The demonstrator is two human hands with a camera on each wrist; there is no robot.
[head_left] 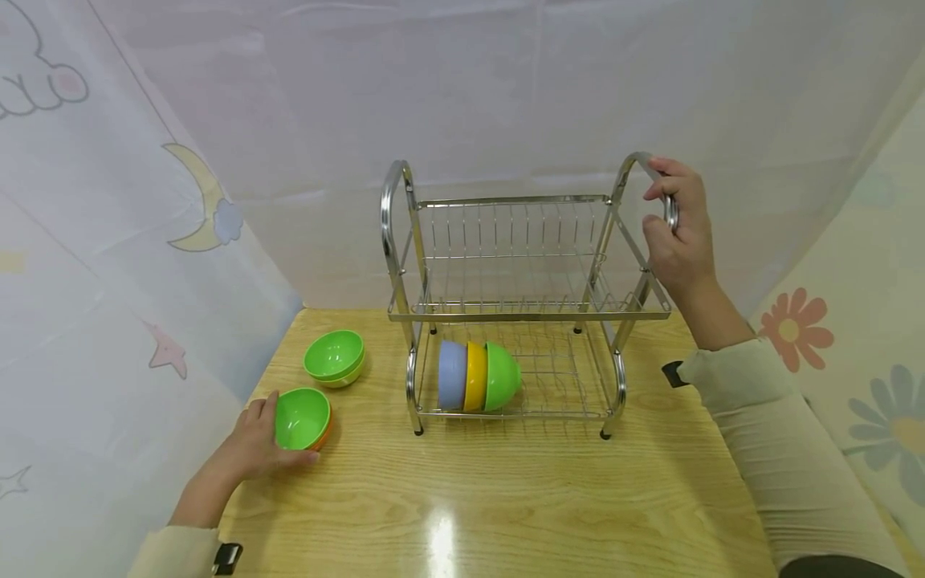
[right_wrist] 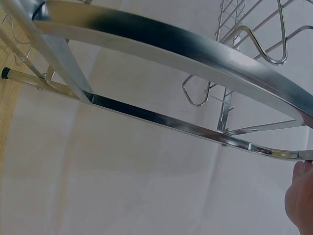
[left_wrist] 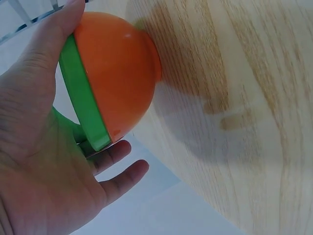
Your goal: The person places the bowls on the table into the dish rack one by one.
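Note:
At the table's left, my left hand (head_left: 253, 440) grips a green bowl (head_left: 299, 419) nested in an orange bowl (left_wrist: 120, 73). In the left wrist view the thumb lies at one side of the rim and some fingers reach behind it; the orange base is close over the wood. My right hand (head_left: 681, 229) holds the right top rail of a two-tier metal dish rack (head_left: 527, 316); in the right wrist view only a bit of that hand shows at the right edge. On the rack's lower tier, a lavender bowl (head_left: 452, 376), a yellow bowl (head_left: 475, 377) and a green bowl (head_left: 503, 376) stand on edge, nested together.
Behind the held bowls, another green bowl (head_left: 334, 355) sits in a yellow-green bowl (head_left: 345, 380) on the wooden table (head_left: 462, 482). Wire dividers line the rack's upper tier (head_left: 513, 233). Printed cloth (head_left: 491, 96) hangs at the back and both sides.

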